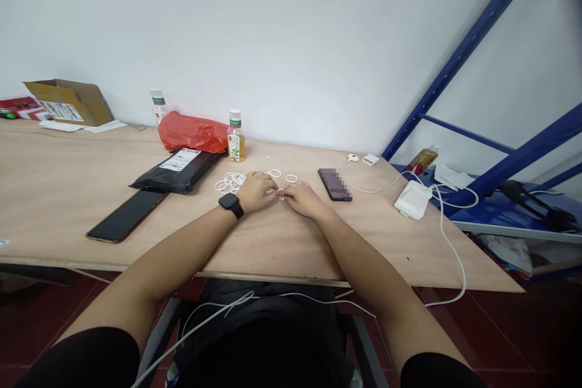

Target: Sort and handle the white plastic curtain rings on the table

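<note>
Pale plywood surface point(282, 248), smooth-grained and crowded toward the wall: cardboard box point(68, 102) far off at 10 o'clock, crumpled red bag point(193, 131) and clear bottle point(236, 136) at 11, glossy black mailer point(177, 170) at 10, dark phone point(126, 215) lying flat at 9, second phone point(335, 184) at 3, all set clear of the hands. Left hand point(255, 191) and right hand point(304, 200) drawn close at the centre, curled rather than spread, fingertips meeting on something thin and white, too small to tell. Thin white rings point(230, 182), rubbery-looking and loosely heaped, just beside the left hand at 10 o'clock, a few lying apart at 12, within easy reach.
</note>
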A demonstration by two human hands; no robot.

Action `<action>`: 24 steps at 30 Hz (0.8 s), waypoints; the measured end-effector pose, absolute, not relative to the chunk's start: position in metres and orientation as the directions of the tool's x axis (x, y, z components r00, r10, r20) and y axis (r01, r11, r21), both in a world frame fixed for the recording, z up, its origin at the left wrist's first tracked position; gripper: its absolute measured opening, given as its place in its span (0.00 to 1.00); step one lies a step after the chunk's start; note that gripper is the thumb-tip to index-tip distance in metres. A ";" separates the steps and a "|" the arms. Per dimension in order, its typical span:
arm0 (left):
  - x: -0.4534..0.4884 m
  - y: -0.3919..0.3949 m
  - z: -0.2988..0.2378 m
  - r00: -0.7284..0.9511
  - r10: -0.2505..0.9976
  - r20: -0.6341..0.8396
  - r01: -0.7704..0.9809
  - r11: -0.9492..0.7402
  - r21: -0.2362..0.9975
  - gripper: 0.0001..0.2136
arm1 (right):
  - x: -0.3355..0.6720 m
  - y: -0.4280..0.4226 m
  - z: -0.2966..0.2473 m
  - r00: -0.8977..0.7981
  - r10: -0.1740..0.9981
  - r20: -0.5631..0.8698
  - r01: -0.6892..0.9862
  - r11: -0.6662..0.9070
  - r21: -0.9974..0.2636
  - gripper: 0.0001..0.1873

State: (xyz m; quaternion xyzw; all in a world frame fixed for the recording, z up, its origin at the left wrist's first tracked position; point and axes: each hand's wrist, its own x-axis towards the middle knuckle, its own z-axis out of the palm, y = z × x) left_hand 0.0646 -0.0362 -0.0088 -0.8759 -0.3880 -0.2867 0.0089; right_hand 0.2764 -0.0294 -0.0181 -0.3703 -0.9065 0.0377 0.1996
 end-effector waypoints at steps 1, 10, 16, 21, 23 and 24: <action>0.065 -0.036 -0.009 0.538 0.675 0.504 0.683 -0.700 0.208 0.08 | 0.276 -0.029 -0.018 -0.641 0.687 0.342 0.654 0.722 -0.225 0.13; 0.064 -0.035 -0.011 0.524 0.686 0.505 0.693 -0.688 0.215 0.11 | 0.269 -0.032 -0.014 -0.473 0.734 0.488 0.572 0.677 -0.464 0.09; 0.064 -0.036 -0.008 0.522 0.651 0.552 0.660 -0.718 0.222 0.12 | 0.267 -0.040 -0.012 -0.365 0.775 0.515 0.547 0.626 -0.555 0.07; 0.064 -0.037 -0.007 0.515 0.628 0.583 0.643 -0.733 0.220 0.12 | 0.266 -0.043 -0.009 -0.329 0.781 0.530 0.537 0.617 -0.576 0.07; 0.064 -0.037 -0.007 0.522 0.611 0.595 0.633 -0.745 0.210 0.12 | 0.265 -0.043 -0.009 -0.313 0.781 0.540 0.535 0.615 -0.579 0.06; 0.065 -0.037 -0.007 0.528 0.601 0.600 0.625 -0.754 0.204 0.12 | 0.265 -0.043 -0.009 -0.307 0.781 0.544 0.537 0.614 -0.578 0.06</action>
